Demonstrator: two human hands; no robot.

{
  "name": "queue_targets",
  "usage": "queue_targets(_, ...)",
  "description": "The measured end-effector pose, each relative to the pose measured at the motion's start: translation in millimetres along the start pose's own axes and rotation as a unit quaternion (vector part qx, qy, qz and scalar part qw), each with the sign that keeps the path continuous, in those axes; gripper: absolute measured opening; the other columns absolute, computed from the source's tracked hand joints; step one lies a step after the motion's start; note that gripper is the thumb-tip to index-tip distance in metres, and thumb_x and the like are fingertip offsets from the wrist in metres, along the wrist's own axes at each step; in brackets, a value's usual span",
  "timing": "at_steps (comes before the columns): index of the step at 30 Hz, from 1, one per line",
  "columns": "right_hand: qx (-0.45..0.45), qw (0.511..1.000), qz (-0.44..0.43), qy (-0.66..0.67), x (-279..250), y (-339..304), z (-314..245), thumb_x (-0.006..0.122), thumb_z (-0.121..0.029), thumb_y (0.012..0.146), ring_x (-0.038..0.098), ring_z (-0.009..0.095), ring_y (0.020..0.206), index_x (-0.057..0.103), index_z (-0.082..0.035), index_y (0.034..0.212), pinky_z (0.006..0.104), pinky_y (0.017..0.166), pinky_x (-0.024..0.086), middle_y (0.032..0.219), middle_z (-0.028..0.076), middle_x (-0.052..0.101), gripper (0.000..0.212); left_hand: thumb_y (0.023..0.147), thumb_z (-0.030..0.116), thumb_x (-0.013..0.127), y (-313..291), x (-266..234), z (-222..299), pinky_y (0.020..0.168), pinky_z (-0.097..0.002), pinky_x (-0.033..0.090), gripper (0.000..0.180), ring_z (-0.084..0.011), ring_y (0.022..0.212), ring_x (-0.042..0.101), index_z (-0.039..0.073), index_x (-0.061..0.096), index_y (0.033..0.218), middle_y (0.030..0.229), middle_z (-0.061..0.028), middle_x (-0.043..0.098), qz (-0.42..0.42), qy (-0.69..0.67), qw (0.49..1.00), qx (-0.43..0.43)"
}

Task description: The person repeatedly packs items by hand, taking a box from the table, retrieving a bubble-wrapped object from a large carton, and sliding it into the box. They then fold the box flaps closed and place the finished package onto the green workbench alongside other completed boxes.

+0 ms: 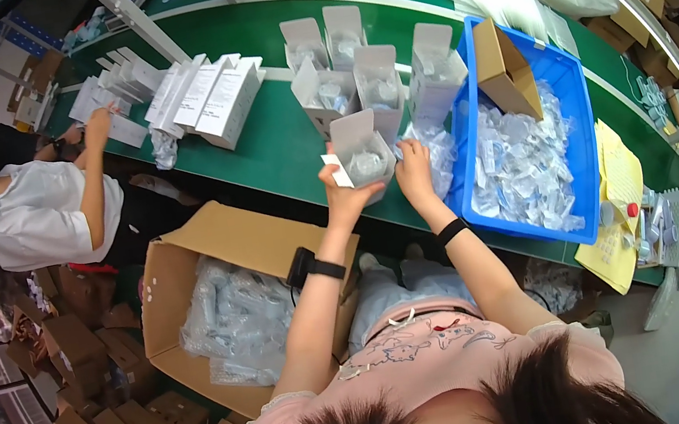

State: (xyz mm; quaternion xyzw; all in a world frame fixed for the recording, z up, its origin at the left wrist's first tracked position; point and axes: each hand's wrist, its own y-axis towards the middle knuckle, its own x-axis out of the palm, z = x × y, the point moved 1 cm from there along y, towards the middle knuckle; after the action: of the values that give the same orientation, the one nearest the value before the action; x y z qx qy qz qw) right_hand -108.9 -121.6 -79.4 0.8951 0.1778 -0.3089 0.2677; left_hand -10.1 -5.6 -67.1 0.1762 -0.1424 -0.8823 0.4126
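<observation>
My left hand (343, 196) grips an open white box (363, 148) at the table's near edge, thumb on a side flap. Inside the box shows a clear, plastic-wrapped item. Just right of it, my right hand (415, 169) has its fingers curled together against clear plastic bags (438, 152); what they hold, if anything, is hidden. Behind the held box stand several more open white boxes, among them one (380, 90) with a wrapped item in it and a taller one (434, 68) farther right.
A blue bin (464, 183) of small clear-bagged parts stands at right, a brown carton (505, 66) tilted in it. Closed white boxes (229, 105) line the green table (295, 152) at left, near a co-worker (45, 201). Below, a large carton (160, 302) holds bubble-wrapped items.
</observation>
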Motion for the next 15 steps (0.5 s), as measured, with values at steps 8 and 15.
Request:
queue_targets(8, 0.007, 0.938, -0.124, -0.325, 39.3, -11.8, 53.7, 0.051, -0.012, 0.074, 0.048, 0.025, 0.093, 0.059, -0.009, 0.090, 0.0372, 0.077, 0.036, 0.092, 0.006, 0.056, 0.018, 0.053, 0.018, 0.080, -7.5, -30.6, 32.9, 0.097, -0.0380, 0.033, 0.068, -0.0372, 0.122, 0.033, 0.003, 0.038, 0.105, 0.133, -0.0278, 0.024, -0.099, 0.165, 0.979, -0.068)
queue_targets(15, 0.009, 0.992, -0.011, -0.124, 8.7, -14.5, 16.9, 0.050, -0.011, 0.078, 0.048, 0.030, 0.091, 0.053, -0.005, 0.090, 0.0422, 0.078, 0.036, 0.085, 0.010, 0.055, 0.014, 0.063, 0.012, 0.072, -5.3, -36.8, 48.3, 0.091, -0.0381, 0.038, 0.030, -0.0404, 0.114, 0.040, 0.003, 0.060, 0.088, 0.126, -0.0271, 0.035, -0.115, 0.189, 0.974, -0.038)
